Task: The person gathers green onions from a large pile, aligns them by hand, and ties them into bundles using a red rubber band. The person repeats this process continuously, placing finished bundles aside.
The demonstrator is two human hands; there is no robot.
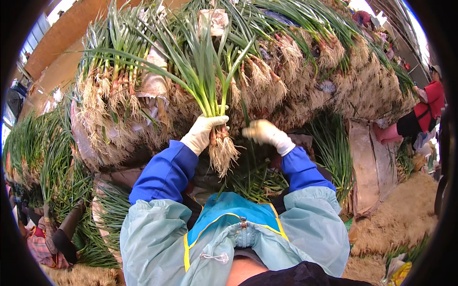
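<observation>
In a pale glove, my left hand [204, 133] grips a bunch of green leafy plants [210, 77] around the lower stems. The bunch stands upright, its leaves fanning upward and its reddish bases and pale roots [223, 152] hanging below the fist. To the right, apart from the roots, is my right hand [264, 133], also gloved. It is motion-blurred, and its fingers look curled; whether anything thin is in them cannot be told. Beyond both hands lies a long heap of similar rooted plants [264, 77], roots towards me.
Loose green leaves [261, 184] lie below my hands. Flattened cardboard [364, 168] and a mat of pale roots [397, 214] are at right. More plants [59, 161] are piled at left. A person in red [429, 103] stands at far right; another person [46, 243] is at lower left.
</observation>
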